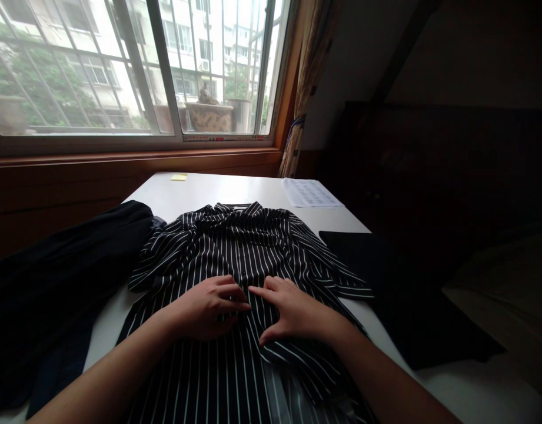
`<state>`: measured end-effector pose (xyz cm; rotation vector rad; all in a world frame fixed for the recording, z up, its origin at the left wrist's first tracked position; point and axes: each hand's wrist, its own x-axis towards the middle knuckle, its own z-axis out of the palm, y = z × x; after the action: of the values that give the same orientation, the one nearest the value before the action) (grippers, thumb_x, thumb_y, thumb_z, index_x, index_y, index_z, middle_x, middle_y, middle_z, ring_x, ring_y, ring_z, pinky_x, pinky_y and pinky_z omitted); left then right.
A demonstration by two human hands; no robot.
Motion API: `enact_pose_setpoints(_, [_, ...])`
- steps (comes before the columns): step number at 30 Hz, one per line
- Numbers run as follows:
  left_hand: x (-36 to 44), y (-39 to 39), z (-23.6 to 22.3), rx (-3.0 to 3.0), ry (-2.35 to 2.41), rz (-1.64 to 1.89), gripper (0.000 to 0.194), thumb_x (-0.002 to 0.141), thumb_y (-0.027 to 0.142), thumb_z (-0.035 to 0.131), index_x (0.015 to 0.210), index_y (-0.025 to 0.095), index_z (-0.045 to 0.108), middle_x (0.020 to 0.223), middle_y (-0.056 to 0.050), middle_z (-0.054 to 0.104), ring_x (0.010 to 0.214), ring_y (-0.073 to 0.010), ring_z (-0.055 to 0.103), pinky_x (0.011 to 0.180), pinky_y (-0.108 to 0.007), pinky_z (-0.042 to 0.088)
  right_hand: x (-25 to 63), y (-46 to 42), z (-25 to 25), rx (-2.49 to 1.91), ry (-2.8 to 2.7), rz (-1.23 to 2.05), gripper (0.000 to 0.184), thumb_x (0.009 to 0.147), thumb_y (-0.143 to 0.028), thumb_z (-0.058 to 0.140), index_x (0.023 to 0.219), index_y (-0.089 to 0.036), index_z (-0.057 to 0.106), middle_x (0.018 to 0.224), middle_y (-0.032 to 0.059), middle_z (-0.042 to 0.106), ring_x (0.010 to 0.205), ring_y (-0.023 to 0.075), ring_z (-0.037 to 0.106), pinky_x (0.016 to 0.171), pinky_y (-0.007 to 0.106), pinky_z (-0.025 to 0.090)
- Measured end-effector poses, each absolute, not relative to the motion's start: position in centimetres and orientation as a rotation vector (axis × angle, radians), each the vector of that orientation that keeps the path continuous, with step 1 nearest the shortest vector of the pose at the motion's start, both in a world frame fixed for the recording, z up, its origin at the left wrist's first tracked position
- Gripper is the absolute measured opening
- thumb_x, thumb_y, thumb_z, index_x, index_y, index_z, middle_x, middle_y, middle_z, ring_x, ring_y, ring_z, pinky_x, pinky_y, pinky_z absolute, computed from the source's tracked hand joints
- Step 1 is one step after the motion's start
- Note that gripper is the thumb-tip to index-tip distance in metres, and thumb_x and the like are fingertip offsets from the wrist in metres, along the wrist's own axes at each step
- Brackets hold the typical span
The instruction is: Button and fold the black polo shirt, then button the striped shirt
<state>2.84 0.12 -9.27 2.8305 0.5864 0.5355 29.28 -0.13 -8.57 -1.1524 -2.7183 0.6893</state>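
A black shirt with white stripes (235, 259) lies front up on the white table (160, 191), its collar toward the window. The sleeves are spread to both sides, and folds run across the chest. My left hand (213, 306) rests on the shirt front just left of the button line, fingers a little bent with gaps between them. Across from it, my right hand (288, 309) touches the cloth with thumb and forefinger spread apart. A small gap separates the two hands. Below them the lower front hangs partly apart, showing a greyish inner side.
Dark clothing (76, 253) is heaped along the left table edge. A flat black item (385, 282) lies at the right edge. Printed sheets (312, 193) and a yellow note (179, 176) sit at the far end. Beyond are a barred window (200, 76) and a tied curtain (303, 88).
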Motion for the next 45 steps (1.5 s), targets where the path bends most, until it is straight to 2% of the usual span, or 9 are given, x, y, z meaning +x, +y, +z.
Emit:
enact_pose_setpoints(8, [2.9,-0.2,-9.2,2.876,0.545,0.499,0.041,0.084,0.022,0.062,0.124,0.032,0.065,0.118,-0.005,0.064,0.099,-0.0236,0.058,0.084,-0.041,0.051,29.3,0.0,-8.6,-1.139,-2.705,0.694,0.096,0.063,-0.063,0.082,0.146,-0.033,0.045,0.112,0.0046,0.054,0.102,0.0257,0.050,0.093,0.042,0.041])
enact_pose_setpoints(12, [3.0,-0.1,-9.3,2.894,0.569,0.514,0.038,0.089,0.025,0.059,0.127,0.029,0.062,0.114,-0.006,0.065,0.097,-0.0231,0.059,0.084,-0.042,0.052,29.4,0.2,-8.9,-1.122,-2.697,0.632,0.091,0.064,-0.063,0.082,0.142,-0.029,0.050,0.109,0.0050,0.058,0.097,0.0243,0.054,0.089,0.040,0.044])
enact_pose_setpoints(14, [2.9,0.1,-9.3,2.905,0.655,0.555,0.036,0.093,0.026,0.055,0.129,0.027,0.060,0.112,-0.006,0.066,0.096,-0.0228,0.059,0.083,-0.042,0.052,29.4,0.3,-9.0,-1.096,-2.683,0.584,0.081,0.067,-0.062,0.081,0.136,-0.026,0.057,0.105,0.0047,0.060,0.093,0.0224,0.056,0.085,0.037,0.046])
enact_pose_setpoints(18, [2.8,0.7,-9.6,2.882,0.881,0.671,0.034,0.098,0.024,0.049,0.131,0.025,0.058,0.116,-0.006,0.067,0.102,-0.0227,0.058,0.089,-0.042,0.052,29.4,0.6,-9.2,-0.994,-2.650,0.492,0.049,0.077,-0.057,0.075,0.111,-0.023,0.072,0.098,0.0044,0.061,0.088,0.0194,0.058,0.078,0.033,0.047])
enact_pose_setpoints(24, [2.6,1.7,-10.9,2.850,1.174,0.574,0.038,0.101,0.039,0.046,0.137,0.029,0.054,0.137,-0.003,0.059,0.125,-0.0257,0.051,0.103,-0.046,0.044,29.4,0.4,-8.9,-0.798,-2.667,0.593,0.023,0.083,-0.043,0.075,0.092,-0.022,0.075,0.094,0.0022,0.063,0.086,0.0161,0.059,0.081,0.031,0.047])
enact_pose_setpoints(29, [2.4,1.9,-11.7,2.830,1.288,0.505,0.050,0.100,0.050,0.044,0.145,0.029,0.046,0.148,-0.004,0.049,0.138,-0.0277,0.041,0.112,-0.049,0.033,29.3,-0.2,-8.4,-0.776,-2.677,0.745,0.028,0.076,-0.043,0.081,0.093,-0.022,0.073,0.096,0.0014,0.062,0.086,0.0162,0.058,0.077,0.029,0.048])
enact_pose_setpoints(39, [2.0,2.0,-12.2,2.818,1.305,0.454,0.062,0.096,0.060,0.044,0.151,0.033,0.034,0.157,-0.003,0.036,0.146,-0.0278,0.028,0.120,-0.052,0.018,28.5,-1.4,-7.7,-0.791,-2.768,0.803,0.050,0.056,-0.052,0.090,0.092,-0.024,0.068,0.097,0.0005,0.059,0.095,0.0210,0.054,0.088,0.035,0.044])
enact_pose_setpoints(42, [2.0,2.1,-12.2,2.813,1.321,0.437,0.062,0.096,0.060,0.043,0.152,0.033,0.033,0.158,-0.003,0.034,0.147,-0.0282,0.027,0.120,-0.053,0.017,28.5,-1.3,-7.6,-0.783,-2.749,0.788,0.047,0.061,-0.054,0.087,0.090,-0.023,0.068,0.095,0.0006,0.059,0.093,0.0201,0.054,0.086,0.034,0.043])
enact_pose_setpoints(45, [1.8,2.4,-12.3,2.803,1.345,0.407,0.062,0.097,0.061,0.041,0.152,0.033,0.031,0.159,-0.003,0.032,0.147,-0.0283,0.026,0.119,-0.054,0.017,28.7,-1.1,-7.4,-0.775,-2.724,0.773,0.035,0.076,-0.052,0.079,0.089,-0.021,0.068,0.093,0.0015,0.060,0.088,0.0182,0.054,0.082,0.033,0.044])
